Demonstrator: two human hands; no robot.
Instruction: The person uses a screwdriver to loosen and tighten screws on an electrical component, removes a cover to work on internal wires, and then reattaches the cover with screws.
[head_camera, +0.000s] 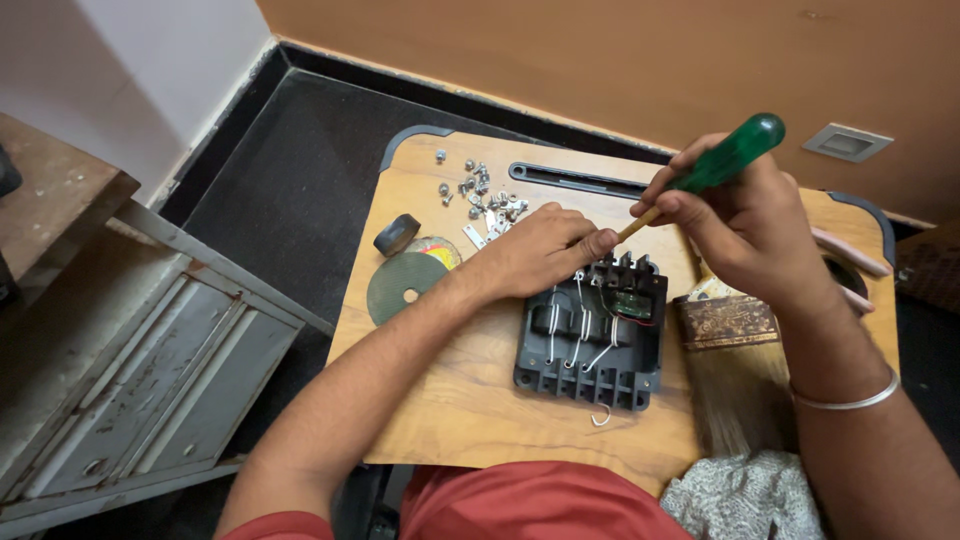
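We see our right hand (745, 225) closed in a full grip around a green-handled screwdriver (715, 168), its long axis slanting from the handle, up toward the far right corner of the small wooden table (470, 400), down and leftward to the tip, which meets the far edge of the black terminal block (590, 345). Our left hand (535, 250) lies just left of that tip, fingers curled and pinched together at the block's far edge, touching it; whether it actually holds a small part there we cannot tell. The block sits near the middle of the table, slightly toward the near edge, with white wire links (580, 330) across its top and one loose hook (600, 417) lying just off its near side. A scatter of screws (480, 195) lies toward the far left corner, a green abrasive disc (405, 285) by the left edge, and a paintbrush (735, 345) just right of the block.
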